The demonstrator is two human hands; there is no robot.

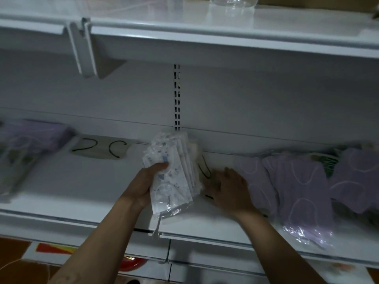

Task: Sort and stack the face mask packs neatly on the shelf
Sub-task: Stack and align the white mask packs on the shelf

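At the far left of the frame, a blurred pile of lilac mask packs lies on the white shelf, with a patterned pack partly under it at the frame's edge. Just right of that pile a paper label lies flat on the shelf, marked "2C" in black.

At the centre, the left hand grips a bundle of white printed mask packs in clear wrappers. The thumb lies across the front of the bundle and the other fingers are hidden behind it. The bundle stands on edge, its lower end at the front part of the shelf and its top near the slotted upright in the back wall.

Just right of the bundle, the right hand rests palm down with the fingers straight and spread on a second paper label, whose black writing is mostly covered. The two hands are near each other but apart.

Further right, a loose heap of lilac packs spreads to the frame's right edge, one wrapper hanging over the shelf front. A green-patterned pack shows behind the heap.

At the upper centre, a clear container sits on the upper shelf.
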